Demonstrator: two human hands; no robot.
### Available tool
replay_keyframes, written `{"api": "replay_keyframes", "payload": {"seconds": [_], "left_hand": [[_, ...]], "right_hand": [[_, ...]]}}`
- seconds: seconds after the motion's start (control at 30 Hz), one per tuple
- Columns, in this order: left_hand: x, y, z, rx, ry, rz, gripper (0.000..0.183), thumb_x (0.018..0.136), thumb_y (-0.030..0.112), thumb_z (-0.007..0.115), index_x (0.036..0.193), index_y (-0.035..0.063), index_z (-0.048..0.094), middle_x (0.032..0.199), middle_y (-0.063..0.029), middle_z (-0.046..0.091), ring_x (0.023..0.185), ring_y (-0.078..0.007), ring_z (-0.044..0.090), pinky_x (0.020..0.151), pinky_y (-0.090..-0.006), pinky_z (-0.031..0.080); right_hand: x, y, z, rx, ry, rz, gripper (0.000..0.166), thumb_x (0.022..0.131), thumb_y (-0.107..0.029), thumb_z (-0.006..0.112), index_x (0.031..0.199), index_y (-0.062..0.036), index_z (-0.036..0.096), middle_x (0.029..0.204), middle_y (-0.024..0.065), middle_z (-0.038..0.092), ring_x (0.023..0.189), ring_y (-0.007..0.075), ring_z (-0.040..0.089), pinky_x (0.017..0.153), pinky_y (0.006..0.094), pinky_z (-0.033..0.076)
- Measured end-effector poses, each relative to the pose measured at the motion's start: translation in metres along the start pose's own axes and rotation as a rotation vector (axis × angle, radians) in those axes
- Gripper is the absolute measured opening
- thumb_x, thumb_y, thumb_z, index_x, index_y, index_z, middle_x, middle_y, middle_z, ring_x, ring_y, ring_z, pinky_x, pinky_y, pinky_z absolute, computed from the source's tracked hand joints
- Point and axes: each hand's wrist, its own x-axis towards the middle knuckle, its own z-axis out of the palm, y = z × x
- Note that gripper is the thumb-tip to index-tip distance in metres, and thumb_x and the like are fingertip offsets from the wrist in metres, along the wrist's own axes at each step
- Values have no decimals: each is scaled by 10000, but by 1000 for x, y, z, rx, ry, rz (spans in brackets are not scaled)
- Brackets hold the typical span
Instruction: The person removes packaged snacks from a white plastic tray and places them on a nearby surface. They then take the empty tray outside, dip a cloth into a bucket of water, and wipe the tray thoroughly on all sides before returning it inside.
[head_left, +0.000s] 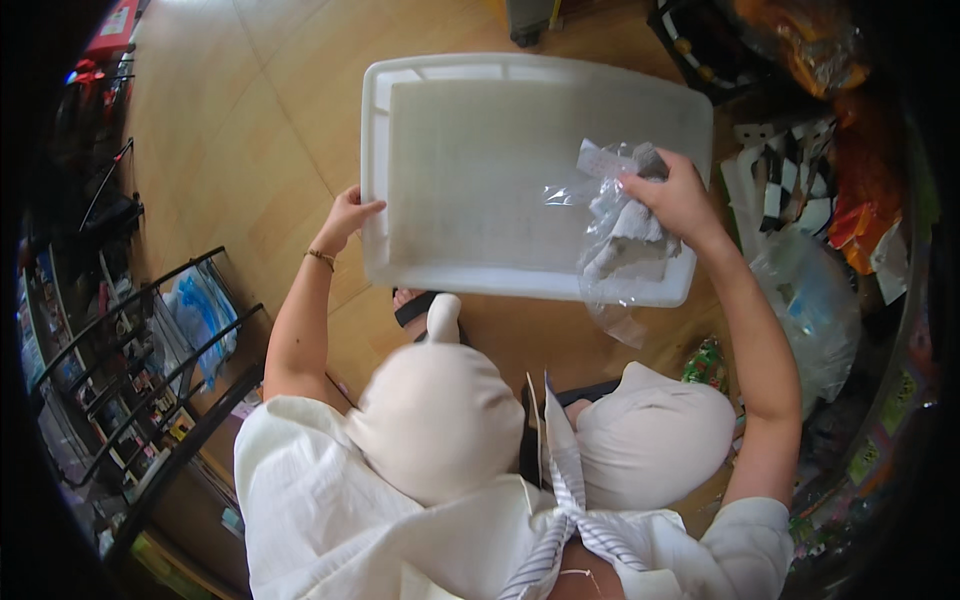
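A large white translucent plastic lid or shallow tray (480, 180) lies before me above the floor, its raised rim showing all around. My left hand (354, 214) grips its left rim, thumb on top and fingers underneath. Over the right part of it, my right hand (671, 191) holds a bunched grey cloth (637, 229) together with crumpled clear plastic wrapping (600, 281). A small whitish tag or paper piece (602, 159) with faint writing sticks out beside my right thumb. Whether the cloth rests on the plastic surface, I cannot tell.
Black wire racks (161, 330) with packaged goods stand at the left. Along the right lie clear plastic bags (810, 307), an orange bag (866, 202) and black-and-white items (787, 176). A grey wheeled object (531, 19) stands at the top. My sandalled foot (411, 307) is below the tray's edge.
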Motion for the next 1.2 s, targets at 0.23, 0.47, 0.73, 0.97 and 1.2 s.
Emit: {"api": "replay_keyframes", "payload": {"seconds": [0.23, 0.47, 0.73, 0.97, 1.2], "left_hand": [[-68, 81, -23, -169, 51, 235, 200, 633, -20, 492, 814, 9, 572, 707, -4, 559, 612, -78, 491, 547, -220, 394], [-239, 172, -82, 17, 315, 369, 90, 590, -30, 479, 660, -42, 534, 595, 42, 469, 559, -44, 400, 471, -209, 318], [-457, 254, -229, 362, 813, 555, 70, 581, -6, 492, 576, -16, 423, 482, -123, 318, 445, -287, 296, 733, -353, 438], [-571, 291, -332, 205, 1215, 563, 207, 587, -42, 490, 523, 1, 298, 480, -120, 240, 468, -301, 208, 899, -428, 384], [-598, 350, -431, 560, 1546, 777, 229, 591, -78, 499, 491, 25, 320, 454, -88, 273, 411, -262, 295, 891, -462, 407]], "right_hand": [[-43, -56, -43, -108, -2, 105, 236, 686, -171, 638, 835, 8, 598, 728, 85, 624, 652, 158, 576, 615, 289, 443], [-160, -106, -61, -101, -9, 332, 256, 674, -178, 658, 861, -9, 613, 748, 93, 631, 674, 164, 592, 635, 298, 454], [-265, -295, -56, -292, -52, 253, 247, 677, -161, 664, 848, 8, 606, 764, 86, 632, 702, 145, 589, 654, 293, 459], [-246, -479, -18, -187, -28, 194, 185, 695, -120, 639, 828, 5, 609, 728, 47, 623, 651, 110, 560, 609, 258, 442], [-159, -544, 7, -7, -5, 61, 200, 681, -140, 634, 823, 0, 619, 729, 71, 630, 642, 123, 570, 593, 276, 450]]}}
